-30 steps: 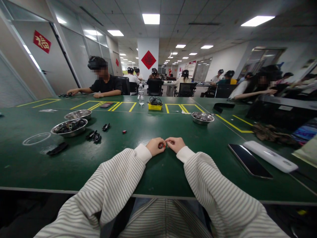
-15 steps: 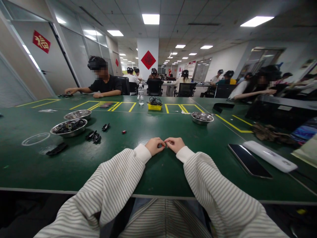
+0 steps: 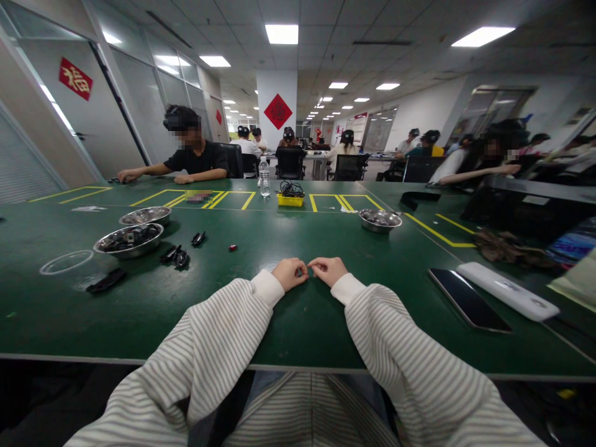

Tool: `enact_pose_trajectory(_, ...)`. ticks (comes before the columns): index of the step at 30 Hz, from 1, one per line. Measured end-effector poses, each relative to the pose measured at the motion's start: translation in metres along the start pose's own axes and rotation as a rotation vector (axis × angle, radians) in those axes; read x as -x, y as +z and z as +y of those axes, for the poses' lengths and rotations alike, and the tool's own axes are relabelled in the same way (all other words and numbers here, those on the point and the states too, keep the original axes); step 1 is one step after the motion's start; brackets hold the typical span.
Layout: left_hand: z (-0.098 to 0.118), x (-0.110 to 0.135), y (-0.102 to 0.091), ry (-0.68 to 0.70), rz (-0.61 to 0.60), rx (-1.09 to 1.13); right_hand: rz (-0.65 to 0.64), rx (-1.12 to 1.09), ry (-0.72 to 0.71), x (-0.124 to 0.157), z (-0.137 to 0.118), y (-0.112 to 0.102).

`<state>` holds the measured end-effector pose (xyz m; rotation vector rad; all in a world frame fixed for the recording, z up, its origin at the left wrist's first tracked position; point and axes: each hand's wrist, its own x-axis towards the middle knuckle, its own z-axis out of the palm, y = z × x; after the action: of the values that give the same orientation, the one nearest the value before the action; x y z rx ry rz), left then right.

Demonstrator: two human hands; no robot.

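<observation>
Green tabletop (image 3: pixel 298 338), marked farther back with yellow tape (image 3: pixel 326 196). Near its middle, two bare hands are held close together, both sleeved in striped cloth with pale cuffs. The left hand (image 3: pixel 289 274) is curled, its thumb and forefinger bent round into a loop. The right hand (image 3: pixel 328 270) is turned toward it, thumb and forefinger drawn together at the tips. The fingertips of both are brought almost to one spot; whether they are touching cannot be told. Whether anything is pinched between them cannot be told either, the gap being too small to read.

Nearest loose object: a small red part (image 3: pixel 233 247), laid on the table beyond the left hand and a little to its left, well apart from the fingers. Farther left, black parts (image 3: pixel 180 257) are clustered, with another black piece (image 3: pixel 198 238) set just behind. Beside these, a steel bowl (image 3: pixel 123 252) is filled with dark pieces; a second bowl (image 3: pixel 135 216) is placed behind it. A clear ring-shaped rim (image 3: pixel 66 262) and a dark strip (image 3: pixel 106 281) are seen at far left.

Beyond the right hand, a third bowl (image 3: pixel 380 228) is noted, its contents too blurred to name. To the right, a phone (image 3: pixel 468 299) is laid alongside a white device (image 3: pixel 507 291).
</observation>
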<state>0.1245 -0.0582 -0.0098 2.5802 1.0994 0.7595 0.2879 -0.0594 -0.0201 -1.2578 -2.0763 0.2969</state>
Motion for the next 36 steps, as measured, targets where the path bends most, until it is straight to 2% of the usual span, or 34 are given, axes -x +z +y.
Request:
enact_pose_trajectory(15, -0.007, 0.003, -0.005, -0.13, 0.008, -0.147, -0.021, 0.015, -0.012, 0.001, 0.0, -0.001)
enact_pose_trajectory(19, -0.013, 0.002, -0.017, -0.176, 0.103, -0.229, -0.041, 0.018, -0.003, 0.001, 0.0, -0.001)
enact_pose_trajectory(22, -0.036, 0.003, -0.037, -0.294, 0.202, -0.346, -0.069, 0.006, 0.003, 0.001, -0.001, -0.001)
enact_pose_trajectory(26, -0.09, 0.015, -0.066, -0.466, 0.349, -0.553, -0.11, 0.001, -0.007, 0.002, -0.002, -0.001)
enact_pose_trajectory(28, -0.116, 0.024, -0.076, -0.6, 0.372, -0.593, -0.137, 0.019, -0.016, 0.001, -0.003, 0.0)
enact_pose_trajectory(30, -0.134, 0.032, -0.08, -0.786, 0.325, -0.539, -0.169, 0.038, -0.006, 0.0, -0.004, 0.003)
enact_pose_trajectory(33, -0.142, 0.036, -0.08, -0.936, 0.25, -0.45, -0.175, 0.059, 0.012, -0.002, -0.006, 0.009)
enact_pose_trajectory(36, -0.138, 0.034, -0.077, -0.89, 0.212, -0.446, -0.195, 0.059, -0.026, -0.002, -0.009, 0.014)
